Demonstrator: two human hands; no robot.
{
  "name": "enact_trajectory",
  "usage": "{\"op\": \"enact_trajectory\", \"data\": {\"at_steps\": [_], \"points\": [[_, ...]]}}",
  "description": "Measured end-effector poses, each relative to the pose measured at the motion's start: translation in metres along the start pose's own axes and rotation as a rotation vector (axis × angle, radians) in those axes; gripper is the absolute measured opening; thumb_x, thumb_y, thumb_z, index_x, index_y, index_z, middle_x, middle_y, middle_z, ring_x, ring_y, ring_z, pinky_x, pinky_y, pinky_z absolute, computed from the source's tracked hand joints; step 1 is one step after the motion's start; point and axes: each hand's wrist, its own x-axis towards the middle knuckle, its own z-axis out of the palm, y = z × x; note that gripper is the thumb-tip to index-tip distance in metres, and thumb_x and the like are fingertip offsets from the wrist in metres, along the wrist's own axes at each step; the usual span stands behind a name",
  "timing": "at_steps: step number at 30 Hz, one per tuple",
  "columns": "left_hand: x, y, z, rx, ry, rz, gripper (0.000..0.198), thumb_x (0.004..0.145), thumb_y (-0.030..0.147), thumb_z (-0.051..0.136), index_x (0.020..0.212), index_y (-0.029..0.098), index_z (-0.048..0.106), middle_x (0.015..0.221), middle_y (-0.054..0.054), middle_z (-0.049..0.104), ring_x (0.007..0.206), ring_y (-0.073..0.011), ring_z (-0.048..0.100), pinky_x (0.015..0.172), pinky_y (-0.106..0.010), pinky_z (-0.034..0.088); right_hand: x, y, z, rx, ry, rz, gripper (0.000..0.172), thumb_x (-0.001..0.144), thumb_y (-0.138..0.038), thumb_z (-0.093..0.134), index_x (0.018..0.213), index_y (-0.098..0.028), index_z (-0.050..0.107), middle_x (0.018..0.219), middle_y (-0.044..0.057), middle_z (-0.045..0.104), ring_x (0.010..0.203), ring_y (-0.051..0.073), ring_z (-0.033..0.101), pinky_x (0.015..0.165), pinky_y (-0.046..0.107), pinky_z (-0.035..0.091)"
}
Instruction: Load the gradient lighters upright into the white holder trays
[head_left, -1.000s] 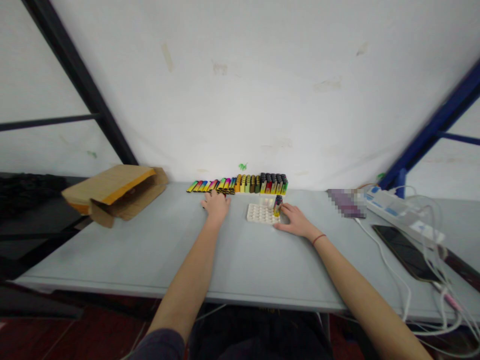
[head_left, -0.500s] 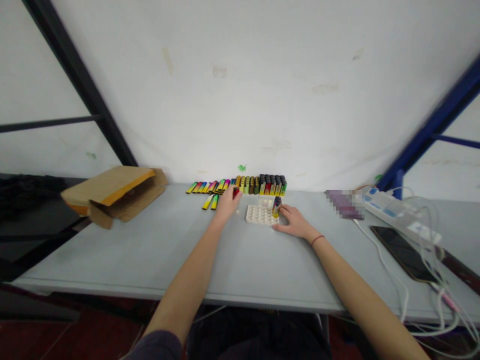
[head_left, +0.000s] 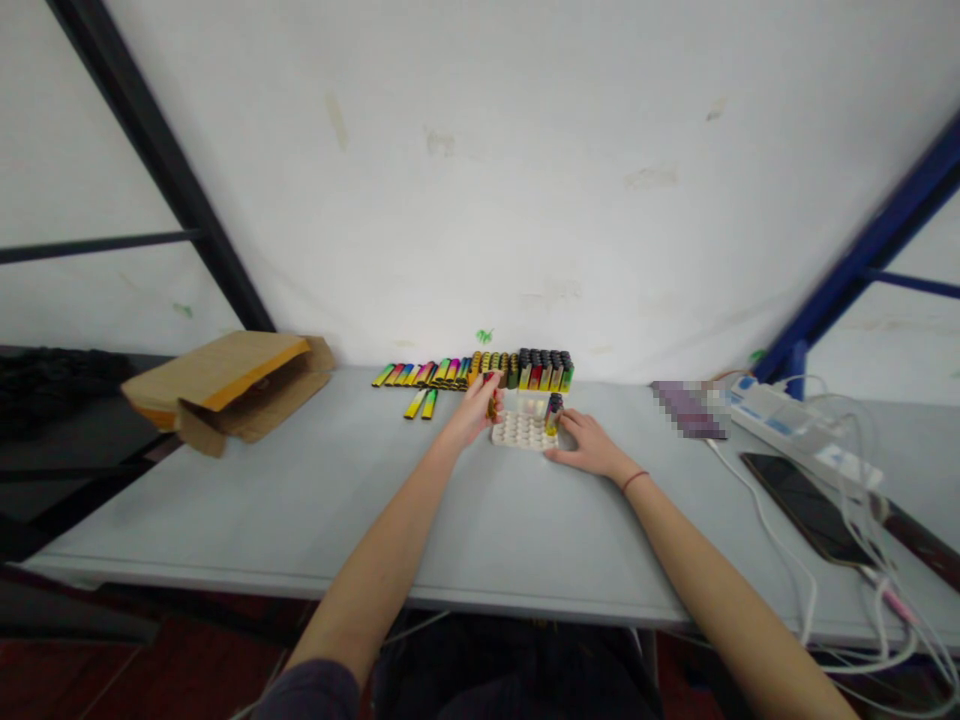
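Note:
My left hand [head_left: 474, 412] is closed around a small red and yellow tube [head_left: 492, 405], at the left edge of a white tray with rows of round holes [head_left: 517, 432]. My right hand [head_left: 591, 443] rests at the tray's right end, its thumb at the front corner and its fingers beside a few upright dark-topped tubes [head_left: 553, 415] in the tray. Fingers and thumb seem to grip that end of the tray. Behind it stand a block of black-topped tubes [head_left: 546, 370] and a block of yellow-topped tubes [head_left: 491, 362], partly hidden by my left hand.
Several gradient-coloured tubes [head_left: 420, 375] lie flat at the left, with two more tubes [head_left: 420, 404] in front. An open cardboard box [head_left: 225, 380] lies further left. At the right are a phone [head_left: 806, 505], a power strip [head_left: 802, 425] and white cables [head_left: 772, 540].
My left hand has moved right, from beside the flat tubes to the tray's left edge, carrying the red and yellow tube. The right hand has stayed in place.

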Motion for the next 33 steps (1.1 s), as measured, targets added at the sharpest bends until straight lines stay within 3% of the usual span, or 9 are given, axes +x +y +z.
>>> {"op": "enact_trajectory", "data": {"at_steps": [4,8,13,20,23,27,33], "points": [[0.000,0.003,0.003,-0.162,-0.048,-0.131,0.034,0.090,0.054,0.052,0.087,0.020,0.055,0.059,0.007,0.045,0.044,-0.0082,0.043,0.041,-0.019,0.036,0.000,-0.001,-0.001,0.007,-0.003,0.002,0.068,0.083,-0.061,0.063,0.134,-0.016,0.055,0.140,0.019,0.054,0.128,0.035,0.052,0.107,0.051,0.042],[-0.002,0.004,0.005,-0.220,-0.070,-0.153,0.032,0.090,0.053,0.046,0.082,0.022,0.048,0.061,0.004,0.050,0.045,-0.0104,0.047,0.041,-0.019,0.035,0.000,-0.001,-0.001,0.003,-0.015,0.011,0.070,0.083,-0.061,0.064,0.134,-0.013,0.055,0.141,0.021,0.053,0.128,0.036,0.051,0.107,0.052,0.041],[0.000,0.003,0.003,-0.240,-0.070,-0.198,0.039,0.088,0.054,0.038,0.072,0.020,0.047,0.050,0.008,0.030,0.036,-0.0080,0.028,0.035,-0.017,0.019,0.000,0.000,0.001,0.003,-0.016,0.013,0.070,0.082,-0.061,0.064,0.133,-0.013,0.056,0.141,0.022,0.053,0.128,0.036,0.051,0.107,0.053,0.041],[-0.002,0.005,0.004,-0.220,-0.092,-0.163,0.033,0.088,0.042,0.033,0.065,0.020,0.041,0.052,0.006,0.029,0.038,-0.0077,0.025,0.035,-0.016,0.017,0.000,0.001,0.001,0.006,-0.004,0.010,0.070,0.083,-0.062,0.063,0.135,-0.015,0.055,0.142,0.020,0.053,0.128,0.036,0.051,0.107,0.052,0.041],[-0.005,0.007,0.010,-0.242,-0.071,-0.074,0.029,0.089,0.037,0.032,0.068,0.020,0.041,0.053,0.006,0.029,0.040,-0.0076,0.026,0.036,-0.015,0.017,0.000,0.000,0.001,0.002,-0.014,0.017,0.071,0.083,-0.062,0.063,0.134,-0.014,0.055,0.142,0.021,0.053,0.129,0.036,0.050,0.108,0.052,0.040],[-0.007,0.008,0.016,-0.271,0.003,0.046,0.028,0.090,0.039,0.040,0.070,0.020,0.040,0.056,0.006,0.030,0.042,-0.0067,0.028,0.037,-0.015,0.017,0.000,0.000,0.001,0.006,-0.007,0.020,0.070,0.083,-0.061,0.064,0.134,-0.015,0.055,0.142,0.021,0.053,0.129,0.036,0.051,0.107,0.053,0.041],[-0.007,0.007,0.018,-0.261,0.045,0.094,0.031,0.091,0.044,0.043,0.071,0.020,0.041,0.056,0.006,0.032,0.044,-0.0069,0.030,0.038,-0.015,0.019,0.000,-0.001,-0.001,0.012,-0.001,0.005,0.067,0.083,-0.060,0.064,0.132,-0.015,0.057,0.140,0.020,0.054,0.128,0.036,0.051,0.106,0.053,0.042]]}}
